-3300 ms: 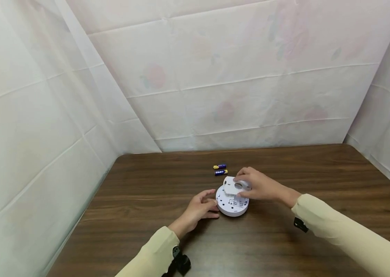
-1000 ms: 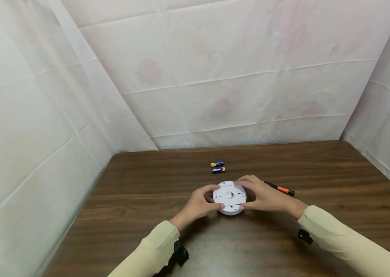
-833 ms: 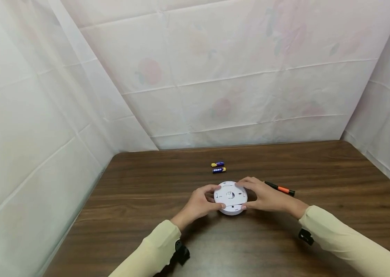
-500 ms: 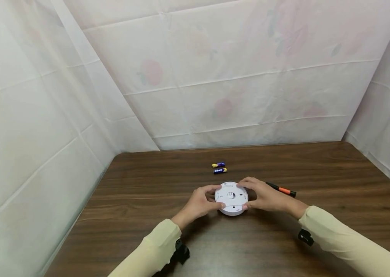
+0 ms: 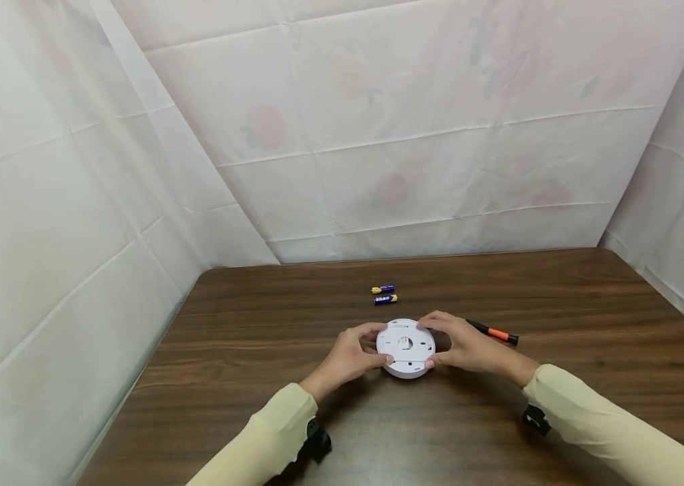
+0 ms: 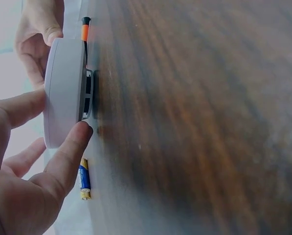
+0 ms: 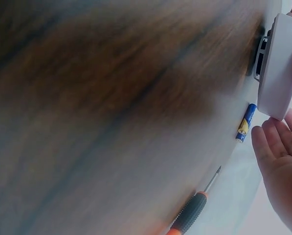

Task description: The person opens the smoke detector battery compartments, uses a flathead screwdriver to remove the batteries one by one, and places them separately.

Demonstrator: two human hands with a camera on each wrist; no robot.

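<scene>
Cream sleeves run in from the near edge of the dark wooden table (image 5: 245, 337), one on each side of a white round device (image 5: 405, 347) that lies near the middle of the tabletop, slightly toward the near edge. On the left, the left hand (image 5: 348, 354) curls against the device's left rim; the left wrist view shows its thumb pressed at the lower edge of the rim and a finger lying across the flat top, so the hand grips the device. The device sits flat with its plain backplate up, closed all round. 3.3 seconds ago that plate was tilted up under the right hand, with the inner compartment showing; now it is seated on the body, and over the last second the device and both hands have hardly shifted. Toward the far edge, behind the device and well apart from it, two blue and yellow batteries (image 5: 384, 294) lie side by side, where they were before. On the right, the right hand (image 5: 463, 344) wraps the device's right rim with curled fingers, gripping it from that side. Just beyond its knuckles a black and orange screwdriver (image 5: 492, 331) lies on the table, which the hand covered in the earliest frame.
</scene>
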